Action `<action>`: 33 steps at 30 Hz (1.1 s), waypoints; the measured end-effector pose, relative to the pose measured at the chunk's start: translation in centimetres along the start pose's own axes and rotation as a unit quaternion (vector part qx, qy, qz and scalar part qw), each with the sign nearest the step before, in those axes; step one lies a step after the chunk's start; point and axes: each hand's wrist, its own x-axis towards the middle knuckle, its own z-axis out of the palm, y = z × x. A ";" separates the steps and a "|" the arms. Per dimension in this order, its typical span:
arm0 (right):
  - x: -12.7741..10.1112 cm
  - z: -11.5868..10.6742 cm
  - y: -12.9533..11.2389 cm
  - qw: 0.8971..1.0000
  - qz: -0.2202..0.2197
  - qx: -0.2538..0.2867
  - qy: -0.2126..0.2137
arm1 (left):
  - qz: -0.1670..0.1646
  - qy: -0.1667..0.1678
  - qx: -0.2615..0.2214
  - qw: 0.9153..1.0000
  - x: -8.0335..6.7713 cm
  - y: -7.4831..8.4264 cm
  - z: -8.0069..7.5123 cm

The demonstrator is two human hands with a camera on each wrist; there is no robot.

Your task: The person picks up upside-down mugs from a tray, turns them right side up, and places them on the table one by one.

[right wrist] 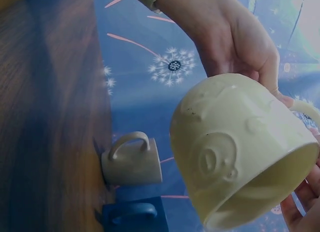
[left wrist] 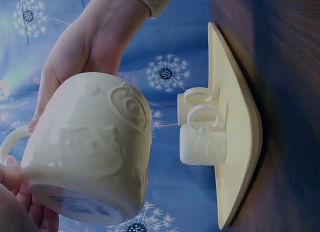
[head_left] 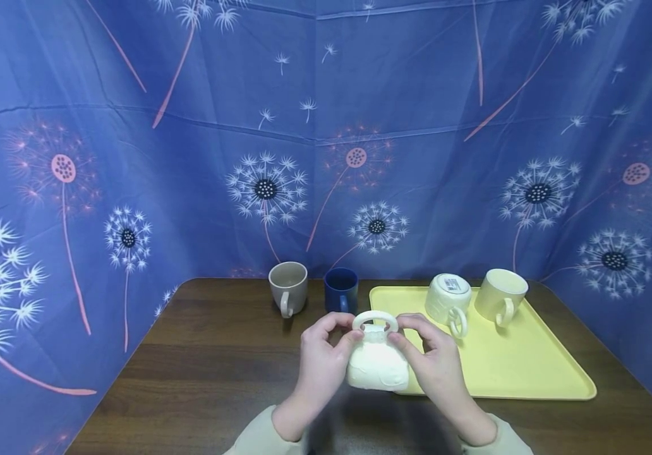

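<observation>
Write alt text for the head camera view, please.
Both hands, left and right, hold a cream mug above a wooden table. Behind stand a beige mug, a blue mug, and a yellow tray with two mugs.

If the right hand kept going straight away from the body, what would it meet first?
Probably the upside-down cream mug on the yellow tray, just beyond the right hand; depth is unclear.

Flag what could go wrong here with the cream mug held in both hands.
1. The cream mug is off the table, pinched by the left hand and right hand near its handle; it could slip and drop onto the table.
2. It hangs by the yellow tray edge, so setting it down carelessly might catch the rim or bump the upside-down mug.
</observation>
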 end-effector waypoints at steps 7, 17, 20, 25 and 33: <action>0.2 -0.1 0.0 1.000 -0.007 0.005 -0.002 | 0.002 -0.017 -0.022 1.000 0.0 -0.1 -0.2; 0.8 -0.8 -0.7 1.000 0.016 -0.017 -0.010 | 0.039 -0.038 -0.027 0.998 -0.1 -0.5 -0.2; 1.0 -0.9 -0.9 0.999 0.009 -0.029 -0.015 | 0.046 -0.043 -0.021 0.998 -0.1 -0.4 -0.3; 1.2 -1.1 -1.1 0.998 0.000 -0.056 -0.023 | 0.050 -0.057 0.010 0.997 -0.1 -0.3 -0.6; 1.6 -1.7 -1.1 0.995 -0.025 -0.084 -0.045 | 0.046 -0.108 0.060 0.991 0.2 0.4 -1.5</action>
